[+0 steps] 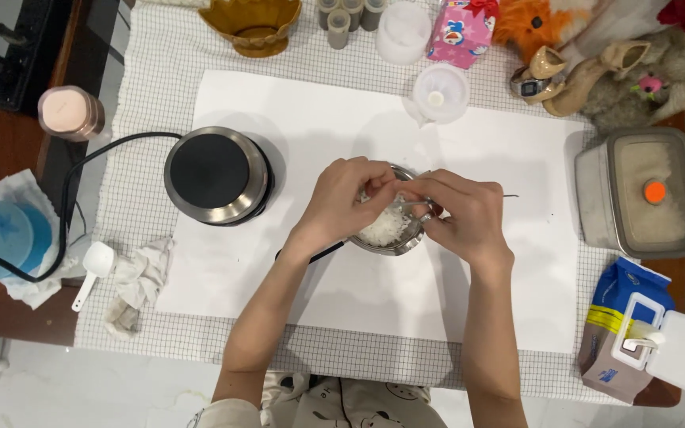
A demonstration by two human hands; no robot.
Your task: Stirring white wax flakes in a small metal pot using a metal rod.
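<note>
— Hands?
— Both over a small metal pot (390,230) near the middle of the white sheet (279,103). Left hand (342,202) on the pot's left rim, fingers curled and bunched together above the white flakes (386,226) inside. Right hand (465,218) against the right rim, fingertips pressed together, seemingly pinching something thin and metallic; hard to tell exactly what. Fingertips of the two hands nearly touching over the pot.
— Pot handle?
— Dark, poking out below the left wrist toward the near edge of the sheet.
— Left of that?
— Round electric hot plate (216,174) by the sheet's left edge, black cable (81,170) trailing off toward the left edge of the checked cloth (144,95). Beyond it, near the cloth's left edge, a white scoop (93,265) just beside a crumpled rag (140,277).
— Far edge?
— Yellow-brown bowl (251,24), grey cylinders (346,14), two white translucent cups (426,55), a pink carton (461,32).
— Right side?
— Clear lidded box (644,194) of pale grains with an orange knob, at the right edge. Blue and brown bag (616,329) with a white flip-lid dispenser (671,349) at the near right corner.
</note>
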